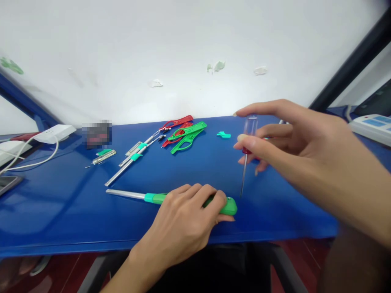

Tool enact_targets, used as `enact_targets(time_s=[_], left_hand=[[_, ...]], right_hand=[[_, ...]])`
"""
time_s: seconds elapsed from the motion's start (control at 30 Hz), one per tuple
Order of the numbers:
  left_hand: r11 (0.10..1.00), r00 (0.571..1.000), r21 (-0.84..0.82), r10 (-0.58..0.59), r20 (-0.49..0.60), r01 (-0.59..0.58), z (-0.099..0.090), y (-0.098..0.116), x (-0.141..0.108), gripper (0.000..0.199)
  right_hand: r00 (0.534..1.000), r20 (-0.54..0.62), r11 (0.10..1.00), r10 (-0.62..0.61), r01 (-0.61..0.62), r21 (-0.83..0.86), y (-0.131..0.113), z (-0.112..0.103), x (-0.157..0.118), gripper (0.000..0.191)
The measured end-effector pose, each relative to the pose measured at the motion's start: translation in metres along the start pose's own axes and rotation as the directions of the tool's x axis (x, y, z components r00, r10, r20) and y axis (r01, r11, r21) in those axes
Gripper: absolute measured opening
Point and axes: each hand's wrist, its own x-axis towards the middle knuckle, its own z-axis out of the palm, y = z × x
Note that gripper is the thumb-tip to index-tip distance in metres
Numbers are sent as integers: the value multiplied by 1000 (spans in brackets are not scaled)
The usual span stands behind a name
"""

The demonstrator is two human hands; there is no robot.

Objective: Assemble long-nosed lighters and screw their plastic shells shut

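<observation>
My left hand (191,215) is closed around the green handle of a gas lighter (157,198), which lies on the blue table with its metal tube pointing left. Between the fingers of my right hand (284,138) is a small screwdriver (250,126) with a clear and red handle. Its shaft points down, the tip just above the right end of the lighter's handle; whether it touches cannot be told. Behind lie green handle shells (191,134) and red handle shells (180,121), overlapping. Metal lighter tubes (122,173) with teal pieces rest to their left.
A teal trigger piece (224,134) lies near the wall. At left are a clear lighter insert (104,157), a blurred-out dark item (97,135), a white power strip (58,132) with cables and a phone (9,184). A white device (374,127) stands at right.
</observation>
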Motion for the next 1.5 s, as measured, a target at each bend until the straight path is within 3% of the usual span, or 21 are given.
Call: enact_targets(time_s=[0.27,1.5], left_hand=[[1000,995,-3,20,-103,-20,2,-2,2,24],[1000,999,-8,-19,-42,18,6,-2,-5,24]], right_hand=[[998,-41,990,45,-40,132,-13,2,-2,31],[997,82,993,2,-12,118,-13,9,-3,35]])
